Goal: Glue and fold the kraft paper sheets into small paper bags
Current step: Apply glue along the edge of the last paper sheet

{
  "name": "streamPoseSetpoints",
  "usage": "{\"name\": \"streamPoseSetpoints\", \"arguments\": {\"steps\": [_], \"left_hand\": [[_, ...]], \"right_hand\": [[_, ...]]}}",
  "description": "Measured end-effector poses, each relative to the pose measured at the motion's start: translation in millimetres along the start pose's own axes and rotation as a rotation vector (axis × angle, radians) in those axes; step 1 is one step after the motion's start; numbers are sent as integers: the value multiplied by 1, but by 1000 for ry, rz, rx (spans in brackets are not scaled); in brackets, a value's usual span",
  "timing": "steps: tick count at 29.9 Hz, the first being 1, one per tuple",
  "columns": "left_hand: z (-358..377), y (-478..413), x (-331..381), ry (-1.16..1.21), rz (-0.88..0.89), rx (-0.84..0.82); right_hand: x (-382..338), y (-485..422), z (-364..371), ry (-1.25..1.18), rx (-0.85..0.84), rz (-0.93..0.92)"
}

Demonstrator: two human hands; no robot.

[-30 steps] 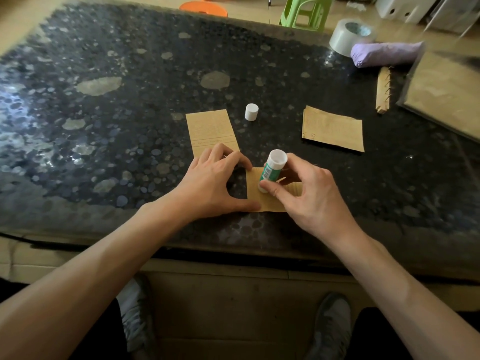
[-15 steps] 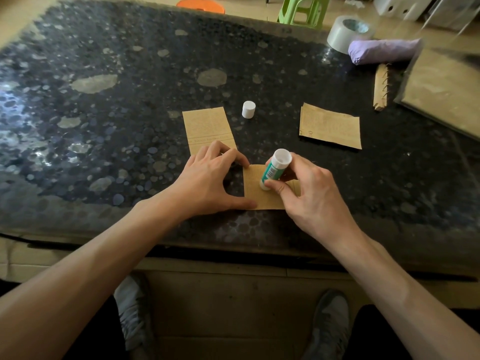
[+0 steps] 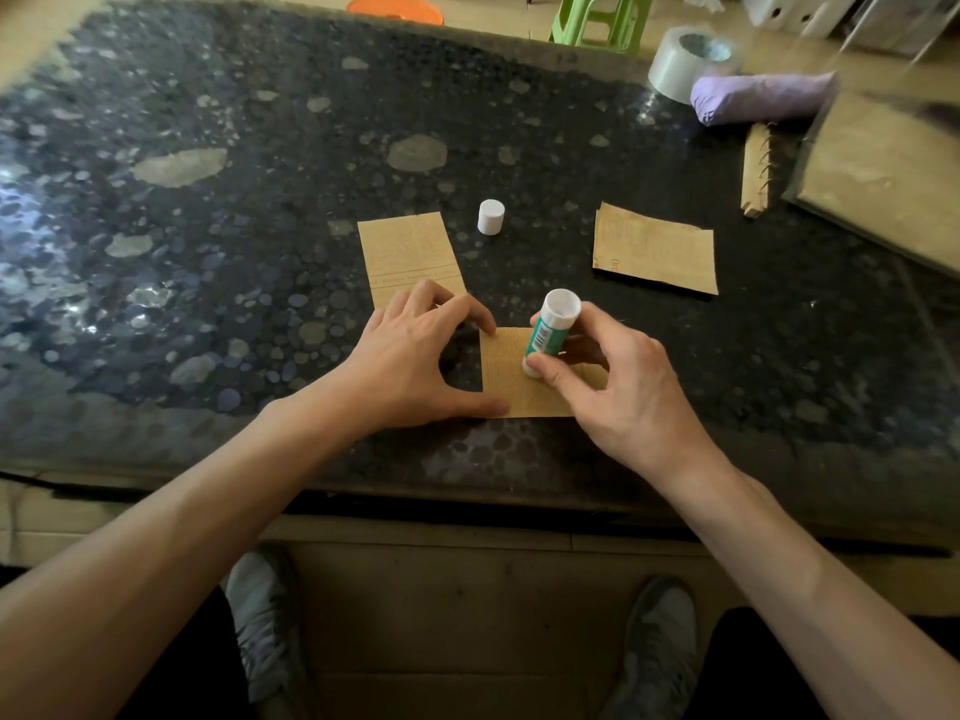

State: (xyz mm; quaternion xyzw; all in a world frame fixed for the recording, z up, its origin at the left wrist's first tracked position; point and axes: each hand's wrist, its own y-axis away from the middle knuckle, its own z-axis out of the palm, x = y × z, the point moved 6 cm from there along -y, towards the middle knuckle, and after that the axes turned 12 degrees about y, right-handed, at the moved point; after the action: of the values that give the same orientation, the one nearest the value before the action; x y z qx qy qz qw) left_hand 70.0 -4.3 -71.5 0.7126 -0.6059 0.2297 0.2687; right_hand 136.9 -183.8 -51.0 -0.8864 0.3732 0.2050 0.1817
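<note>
A small kraft paper piece (image 3: 511, 379) lies near the table's front edge. My left hand (image 3: 410, 358) holds it flat, thumb on its lower left corner and forefinger on its upper left corner. My right hand (image 3: 618, 392) grips a green-and-white glue stick (image 3: 548, 335), tilted, its lower tip down on the paper. The glue stick's white cap (image 3: 491, 216) stands apart, farther back. Another kraft sheet (image 3: 410, 257) lies behind my left hand. A third kraft sheet (image 3: 654, 249) lies to the right.
On the dark speckled table (image 3: 208, 241), at the back right, are a tape roll (image 3: 685, 62), a purple bundle (image 3: 763, 96), a torn spiral-bound strip (image 3: 756, 171) and a kraft pad in a sleeve (image 3: 888, 174). A green stool (image 3: 602, 15) stands beyond the table.
The glue stick's tip has slid a little across the paper under my right hand. My left hand has kept its hold on the paper's left edge.
</note>
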Motion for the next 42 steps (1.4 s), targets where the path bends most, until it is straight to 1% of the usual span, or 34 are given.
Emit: {"name": "streamPoseSetpoints", "arguments": {"steps": [7,15,23,31,38,42], "left_hand": [[-1,1,1,-3,-14,-12],[-1,1,1,-3,-19,-12],[0,1,0,5,-15,-4],[-1,1,1,5,-20,-13],[-1,1,0,8,-14,-2],[-1,1,1,6,-19,-12]], "right_hand": [[-3,3,-3,57,89,-12],[0,7,-3,63,25,-12],[2,10,-8,73,89,-4],[6,12,-10,63,44,24],[8,12,-15,98,81,38],[9,13,-16,103,67,37]]}}
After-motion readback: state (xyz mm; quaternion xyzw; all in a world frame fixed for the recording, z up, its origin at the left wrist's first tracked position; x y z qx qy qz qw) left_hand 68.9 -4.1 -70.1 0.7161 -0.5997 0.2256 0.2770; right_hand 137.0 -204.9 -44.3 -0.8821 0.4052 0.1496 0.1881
